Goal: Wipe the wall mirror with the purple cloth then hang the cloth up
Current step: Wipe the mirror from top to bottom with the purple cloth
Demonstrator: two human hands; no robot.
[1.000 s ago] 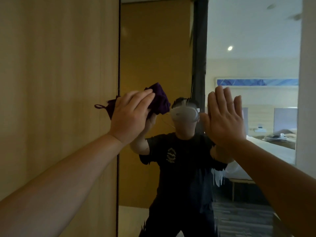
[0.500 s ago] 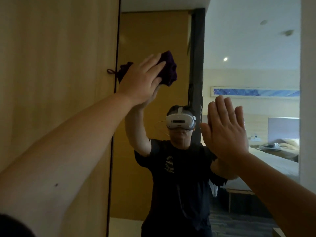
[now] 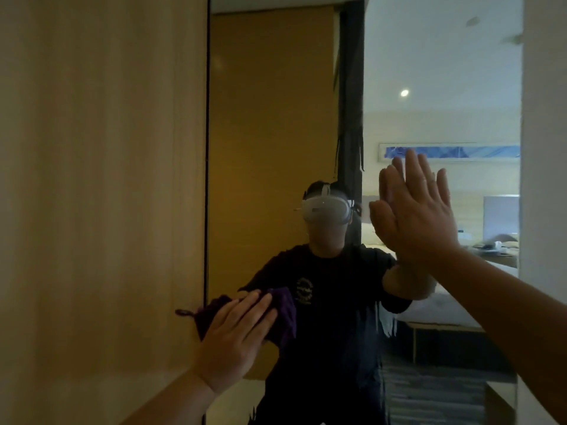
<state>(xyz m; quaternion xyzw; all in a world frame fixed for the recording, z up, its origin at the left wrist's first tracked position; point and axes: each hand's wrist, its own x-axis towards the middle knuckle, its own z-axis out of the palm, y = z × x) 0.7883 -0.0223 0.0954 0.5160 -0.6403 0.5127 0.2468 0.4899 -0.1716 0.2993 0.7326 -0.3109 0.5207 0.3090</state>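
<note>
We are mid-wipe: our left hand (image 3: 236, 335) presses the bunched purple cloth (image 3: 283, 314) with straight fingers against the wall mirror (image 3: 270, 148), low near its left edge. Our right hand (image 3: 417, 216) rests spread on the mirror. Hanging the cloth is not yet done.

Mirror (image 3: 270, 148) glass bare up top — wood panel (image 3: 101, 179) (left) borders it.

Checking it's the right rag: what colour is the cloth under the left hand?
The cloth is dark purple; the head view shows it best.

Left hand (image 3: 233, 342) low, fingers straight; right hand (image 3: 420, 219) raised, palm flat.
</note>
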